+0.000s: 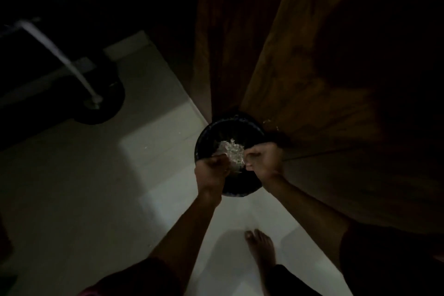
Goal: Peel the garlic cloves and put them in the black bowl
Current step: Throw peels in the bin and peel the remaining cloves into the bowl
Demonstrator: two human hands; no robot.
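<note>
A heap of pale, papery scraps [231, 151], seemingly garlic skins, lies inside a round black container [203, 132] that may be the black bowl or a bin; the dim light leaves that unclear. No whole clove can be made out. The left hand [212, 171] and right hand [263, 159] hover close together over the container's near side, beside the heap. Their fingers [252, 164] are curled inward, but it is too dark to tell what they grasp, if anything. Skins like these are likely feather-light, brittle and clingy; a peeled clove would be small, firm and slick, best pinched at its ends. The container sits low on a pale tiled floor [96, 187], against a wooden door [300, 79], with a bare foot [260, 247] nearby.
</note>
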